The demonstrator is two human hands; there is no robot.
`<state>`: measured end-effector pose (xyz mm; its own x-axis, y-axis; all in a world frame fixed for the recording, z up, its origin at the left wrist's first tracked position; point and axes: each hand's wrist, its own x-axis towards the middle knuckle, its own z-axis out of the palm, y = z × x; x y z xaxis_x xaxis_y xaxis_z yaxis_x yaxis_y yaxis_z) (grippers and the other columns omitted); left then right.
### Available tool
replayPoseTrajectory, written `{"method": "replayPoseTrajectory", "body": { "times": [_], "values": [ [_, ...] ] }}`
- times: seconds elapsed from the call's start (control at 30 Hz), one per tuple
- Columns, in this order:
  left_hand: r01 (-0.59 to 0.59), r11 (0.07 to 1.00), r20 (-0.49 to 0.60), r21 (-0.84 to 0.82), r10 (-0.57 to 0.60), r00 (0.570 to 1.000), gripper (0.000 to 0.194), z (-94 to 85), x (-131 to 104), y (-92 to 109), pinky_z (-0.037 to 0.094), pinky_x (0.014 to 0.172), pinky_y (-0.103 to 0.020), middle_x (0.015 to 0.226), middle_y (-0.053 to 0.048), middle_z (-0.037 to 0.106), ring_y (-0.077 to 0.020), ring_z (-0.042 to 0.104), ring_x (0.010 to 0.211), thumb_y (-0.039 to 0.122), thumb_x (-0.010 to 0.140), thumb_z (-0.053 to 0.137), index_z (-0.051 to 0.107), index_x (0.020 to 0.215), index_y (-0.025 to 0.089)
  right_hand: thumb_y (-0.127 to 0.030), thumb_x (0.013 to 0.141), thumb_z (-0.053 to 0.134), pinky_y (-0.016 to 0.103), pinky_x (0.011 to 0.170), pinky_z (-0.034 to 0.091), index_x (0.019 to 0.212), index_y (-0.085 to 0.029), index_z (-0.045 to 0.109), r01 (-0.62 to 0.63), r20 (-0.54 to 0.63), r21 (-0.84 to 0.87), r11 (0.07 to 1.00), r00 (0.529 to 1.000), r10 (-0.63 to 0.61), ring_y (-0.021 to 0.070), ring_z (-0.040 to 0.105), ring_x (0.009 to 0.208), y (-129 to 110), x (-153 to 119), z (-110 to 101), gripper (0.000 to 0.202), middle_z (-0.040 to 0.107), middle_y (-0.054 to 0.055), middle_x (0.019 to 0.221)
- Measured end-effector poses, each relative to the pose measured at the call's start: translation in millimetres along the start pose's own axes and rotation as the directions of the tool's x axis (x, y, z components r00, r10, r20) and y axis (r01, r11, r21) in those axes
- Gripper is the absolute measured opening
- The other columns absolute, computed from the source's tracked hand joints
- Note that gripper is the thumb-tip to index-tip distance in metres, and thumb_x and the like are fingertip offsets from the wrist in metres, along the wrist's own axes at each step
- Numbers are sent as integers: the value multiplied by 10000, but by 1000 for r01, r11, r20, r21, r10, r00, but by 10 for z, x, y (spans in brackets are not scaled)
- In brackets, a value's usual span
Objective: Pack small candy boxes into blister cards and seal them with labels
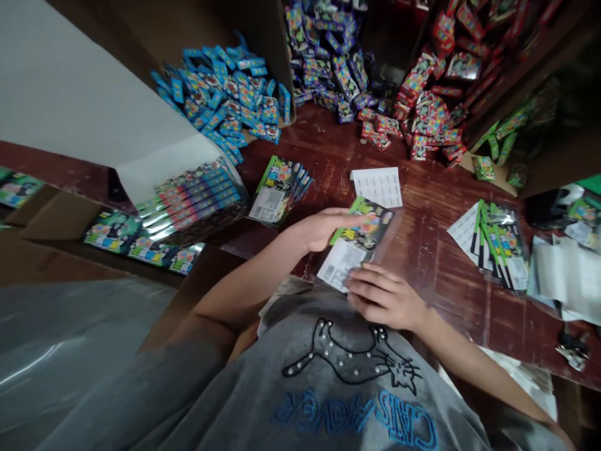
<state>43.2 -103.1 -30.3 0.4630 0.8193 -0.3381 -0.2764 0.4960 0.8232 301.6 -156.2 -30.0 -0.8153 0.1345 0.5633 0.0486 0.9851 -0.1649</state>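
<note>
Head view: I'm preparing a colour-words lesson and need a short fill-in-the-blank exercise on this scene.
1. The printed packet held by the left hand and right hand has a bright ____ strip along one edge.
2. The leftmost heap of small packets is mainly ____.
3. The heap between it and the red heap is mainly ____.
Missing words: green; blue; purple.

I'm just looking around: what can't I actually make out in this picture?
In the head view:
- Left hand: some fingers hidden behind the held packet.
- White label sheet: print too small to read.
- Purple packets: pile cut off by the top edge.
- Green packets: blurred, partly lost in shadow.
</note>
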Motion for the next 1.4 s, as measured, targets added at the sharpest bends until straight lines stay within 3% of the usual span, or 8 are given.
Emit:
{"method": "replayPoseTrajectory", "body": {
  "times": [0.13, 0.33, 0.63, 0.87, 0.93, 1.03, 1.27, 1.4],
  "values": [
    [-259, 866, -299, 428, 406, 864, 425, -137, -321, -151, 571, 971, -368, 1083, -72, 814, -211, 729, 990, 441, 824, 881, 779, 1108, 141, -626, 1035, 642, 587, 1238, 535, 1447, -190, 659, -42, 106, 23, 999, 994, 39, 311, 613, 1480, 347, 344, 211, 601, 682, 166, 1534],
    [-143, 683, -313, 716, 498, 809, 253, -83, -637, -390, 497, 790, -281, 871, -6, 728, -166, 646, 805, 366, 971, 647, 743, 1022, 137, -426, 1078, 621, 529, 1028, 624, 1395, -214, 692, -458, -13, 47, 888, 888, 459, 313, 729, 1132, 737, 844, 331, 387, 772, 144, 1178],
    [-87, 697, -282, 712, 397, 873, 285, -152, -685, -331, 537, 890, -344, 1004, -62, 785, -224, 715, 938, 363, 989, 625, 755, 1116, 144, -463, 1069, 635, 489, 942, 579, 978, -211, 716, -382, 302, 23, 924, 884, 358, 266, 733, 889, 866, 1107, 100, 280, 772, 84, 924],
    [-92, 896, -198, 434, 194, 961, 533, -190, -760, -445, 611, 935, -365, 1151, -94, 829, -261, 773, 1026, 430, 777, 918, 771, 1215, 163, -425, 1088, 616, 578, 1269, 466, 1128, -309, 800, -339, 485, 322, 884, 861, 153, 256, 724, 1363, 1121, 1051, -252, 222, 770, 51, 1427],
    [-102, 914, -339, 392, 247, 908, 422, -192, -684, -485, 614, 875, -352, 1059, -79, 838, -255, 776, 948, 478, 852, 842, 797, 1113, 150, -456, 1070, 642, 581, 1258, 491, 1249, -325, 769, -481, 302, 280, 831, 866, 399, 269, 708, 1389, 1110, 943, -109, 255, 740, 81, 1476],
    [-159, 933, -557, 323, 323, 765, 447, -179, -498, -551, 613, 851, -352, 1050, -82, 844, -261, 774, 930, 530, 831, 857, 797, 1061, 152, -488, 1049, 663, 489, 1088, 639, 1433, -288, 643, -662, -32, 315, 680, 709, 705, 263, 771, 1266, 949, 780, 288, 434, 772, 127, 1393],
    [45, 839, -653, 542, 386, 651, 408, -43, -358, -754, 620, 924, -352, 1130, -79, 839, -265, 799, 1028, 561, 983, 716, 726, 1207, 220, -514, 1133, 381, 403, 550, 588, 1023, -308, 666, -826, -58, 184, 533, 532, 845, 314, 774, 677, 524, 530, 1051, 368, 793, 96, 782],
    [150, 498, -481, 854, 647, 592, 539, -270, -664, -333, 582, 1102, -432, 1411, -140, 758, -280, 750, 1234, 429, 1066, 621, 544, 1547, 197, -599, 1119, 371, 385, 505, 504, 924, -280, 690, -847, -10, 84, 525, 526, 850, 304, 707, 557, 664, 416, 1042, 492, 734, 93, 674]
  ]
}}
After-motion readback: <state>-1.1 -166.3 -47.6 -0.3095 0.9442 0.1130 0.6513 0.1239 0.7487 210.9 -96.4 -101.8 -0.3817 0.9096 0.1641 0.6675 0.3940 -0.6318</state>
